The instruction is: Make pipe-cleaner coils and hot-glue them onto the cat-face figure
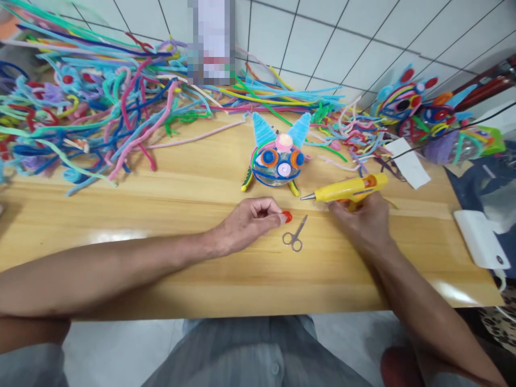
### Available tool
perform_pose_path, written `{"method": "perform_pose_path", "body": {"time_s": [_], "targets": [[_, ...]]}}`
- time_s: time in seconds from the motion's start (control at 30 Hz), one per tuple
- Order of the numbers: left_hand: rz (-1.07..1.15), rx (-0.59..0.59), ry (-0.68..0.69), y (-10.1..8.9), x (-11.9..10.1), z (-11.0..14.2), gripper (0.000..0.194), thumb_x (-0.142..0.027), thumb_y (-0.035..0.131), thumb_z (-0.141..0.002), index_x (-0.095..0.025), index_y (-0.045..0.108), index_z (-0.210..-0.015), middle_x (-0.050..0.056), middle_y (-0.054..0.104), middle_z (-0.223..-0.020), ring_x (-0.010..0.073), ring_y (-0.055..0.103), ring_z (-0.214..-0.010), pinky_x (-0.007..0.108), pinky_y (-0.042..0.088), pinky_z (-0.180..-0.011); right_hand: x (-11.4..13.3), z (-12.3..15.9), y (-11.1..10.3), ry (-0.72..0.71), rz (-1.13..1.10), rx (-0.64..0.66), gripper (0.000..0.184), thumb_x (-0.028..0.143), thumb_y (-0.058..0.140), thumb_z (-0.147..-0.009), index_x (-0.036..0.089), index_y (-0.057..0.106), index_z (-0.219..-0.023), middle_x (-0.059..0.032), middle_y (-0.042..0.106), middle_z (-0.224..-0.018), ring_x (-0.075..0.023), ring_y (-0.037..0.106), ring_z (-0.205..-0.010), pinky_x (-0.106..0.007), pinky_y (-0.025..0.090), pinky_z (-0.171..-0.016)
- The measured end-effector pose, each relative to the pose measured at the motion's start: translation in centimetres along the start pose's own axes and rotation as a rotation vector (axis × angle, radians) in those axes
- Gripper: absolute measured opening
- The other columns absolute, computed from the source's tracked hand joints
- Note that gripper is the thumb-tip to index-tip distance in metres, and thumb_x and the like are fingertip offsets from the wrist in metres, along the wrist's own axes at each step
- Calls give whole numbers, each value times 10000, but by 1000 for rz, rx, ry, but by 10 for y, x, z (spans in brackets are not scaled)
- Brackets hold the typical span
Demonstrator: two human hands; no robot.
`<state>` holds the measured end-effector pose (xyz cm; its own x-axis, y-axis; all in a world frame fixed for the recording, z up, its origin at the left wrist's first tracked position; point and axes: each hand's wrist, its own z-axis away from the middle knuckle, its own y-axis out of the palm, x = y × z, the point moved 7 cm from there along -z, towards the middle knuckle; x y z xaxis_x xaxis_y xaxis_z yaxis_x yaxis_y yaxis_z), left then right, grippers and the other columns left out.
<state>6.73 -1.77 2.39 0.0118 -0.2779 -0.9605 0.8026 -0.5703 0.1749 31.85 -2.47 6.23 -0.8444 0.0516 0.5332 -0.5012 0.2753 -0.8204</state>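
Observation:
Between its thumb and fingers, my left hand (252, 223) pinches a small red piece (287, 216), which looks like coiled pipe cleaner. My right hand (368, 220) is wrapped round the handle of a yellow hot glue gun (346, 188), its metal nozzle aimed left toward the red piece but apart from it. Small scissors (296, 236) lie on the table just below the two hands. Behind them stands a pipe-cleaner animal figure (276, 166) with pointed blue ears, round orange-and-blue eyes and yellow-tipped feet. Neither hand touches it.
Tangled coloured pipe cleaners (133, 113) cover the table's back left, with more at the back right (358, 131). Other finished figures (403, 105) stand at the far right near a dark cable. A white box-shaped device (481, 239) sits at the right edge, near a white card (408, 161).

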Motion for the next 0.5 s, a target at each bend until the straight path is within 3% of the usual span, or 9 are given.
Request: {"method": "perform_pose_path", "body": {"time_s": [0.13,0.5], "targets": [[5,33,-40,2,-1,-1,320,-454,740,-860,-169,624,-773,-62,466,-603,80,350,-554,225,266,-518,-4,2,5,-37,19,21,163,403,647,-747,248,598,-726,-30,653,-652,-208,595,-560,-341,450,-541],[-3,47,-106,2,5,-1,333,-484,754,-845,-172,656,-782,-29,506,-650,94,359,-590,232,266,-532,-18,5,10,-110,121,171,120,377,640,-790,258,645,-776,-56,691,-712,-264,662,-696,-374,502,-636]]}}
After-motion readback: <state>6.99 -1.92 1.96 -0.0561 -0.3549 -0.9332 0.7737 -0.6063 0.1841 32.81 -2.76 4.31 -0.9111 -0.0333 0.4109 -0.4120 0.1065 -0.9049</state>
